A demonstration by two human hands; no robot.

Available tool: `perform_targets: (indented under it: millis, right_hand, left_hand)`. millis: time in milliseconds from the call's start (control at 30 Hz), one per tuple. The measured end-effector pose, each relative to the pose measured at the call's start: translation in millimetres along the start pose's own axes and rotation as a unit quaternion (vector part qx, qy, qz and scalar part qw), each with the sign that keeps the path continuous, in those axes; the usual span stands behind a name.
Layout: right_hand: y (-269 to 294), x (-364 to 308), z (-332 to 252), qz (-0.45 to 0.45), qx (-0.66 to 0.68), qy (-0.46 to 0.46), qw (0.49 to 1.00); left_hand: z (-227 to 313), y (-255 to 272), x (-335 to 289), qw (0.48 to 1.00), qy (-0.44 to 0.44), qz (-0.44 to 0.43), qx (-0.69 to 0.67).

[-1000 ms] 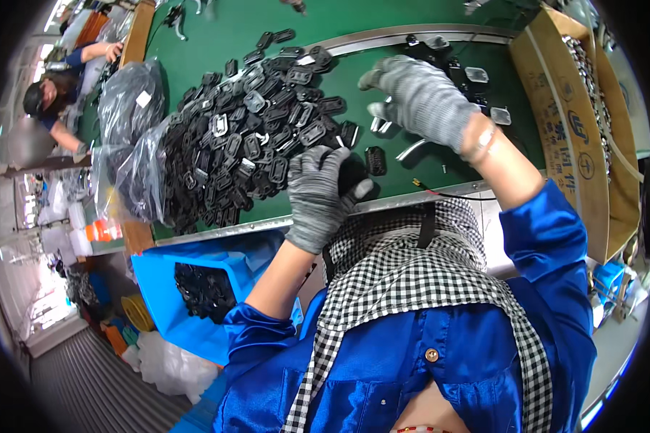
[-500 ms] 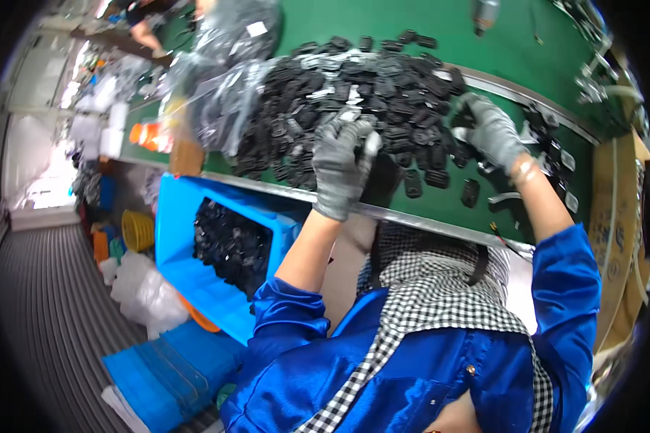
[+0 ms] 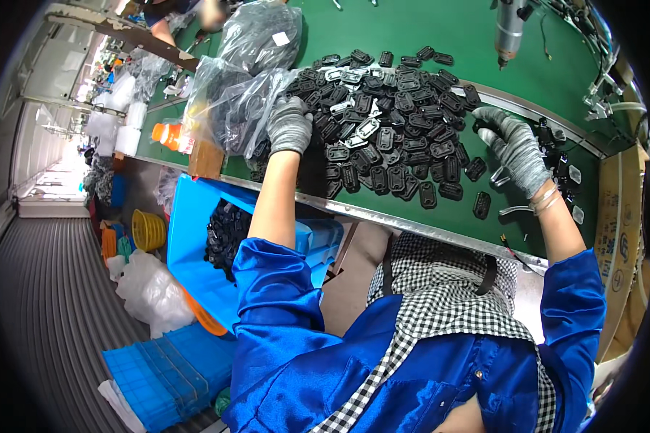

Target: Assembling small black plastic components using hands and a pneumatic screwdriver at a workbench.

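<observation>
A heap of small black oblong plastic parts (image 3: pixel 401 130), some pale-faced, lies on the green table. My left hand (image 3: pixel 289 126), in a grey striped glove, is at the heap's left side beside a clear plastic bag (image 3: pixel 242 108). Its fingers are curled, and whatever may be in them is hidden. To the right of the heap, my right hand (image 3: pixel 511 148), gloved the same way, has its fingers bent around a small black plastic part (image 3: pixel 486 127). Single black parts (image 3: pixel 482 205) lie near the table's front edge.
A blue bin (image 3: pixel 184 238) with black pieces stands below the table at left. Beyond the heap hangs a grey power screwdriver (image 3: pixel 510 32). A metal rail (image 3: pixel 570 130) crosses the table; a cardboard box (image 3: pixel 617 245) borders it at right. An orange-capped bottle (image 3: pixel 167 136) stands left.
My left hand has moved left, from the heap's middle to its left side by the bag. My right hand stays right of the heap. The view has shifted slightly.
</observation>
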State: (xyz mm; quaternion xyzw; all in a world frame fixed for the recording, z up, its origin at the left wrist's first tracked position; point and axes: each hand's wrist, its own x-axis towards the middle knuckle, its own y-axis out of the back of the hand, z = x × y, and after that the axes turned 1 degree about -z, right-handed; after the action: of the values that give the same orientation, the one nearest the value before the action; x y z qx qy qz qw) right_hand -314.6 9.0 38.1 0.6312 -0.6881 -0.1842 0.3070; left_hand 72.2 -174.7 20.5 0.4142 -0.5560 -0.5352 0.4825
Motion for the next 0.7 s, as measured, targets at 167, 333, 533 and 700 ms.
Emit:
perform_targets:
  millis: [167, 333, 533, 700]
  right_hand:
    - [24.0, -15.2, -38.4, -0.003, 0.106, -0.056, 0.993]
    - [24.7, -15.4, -63.2, 0.006, 0.26, -0.098, 0.961]
    - [31.0, -46.7, -49.0, 0.135, 0.425, -0.111, 0.888]
    - [46.0, -72.4, -33.9, 0.157, 0.407, -0.116, 0.892]
  left_hand:
    - [43.3, 28.2, -33.1, 0.942, -0.042, 0.124, -0.308]
    - [184.9, 82.3, -103.5, 0.686, -0.107, -0.162, -0.701]
    - [247.1, 61.1, -100.9, 0.702, -0.175, -0.16, -0.672]
    - [289.0, 63.9, -107.2, 0.723, -0.178, -0.078, -0.663]
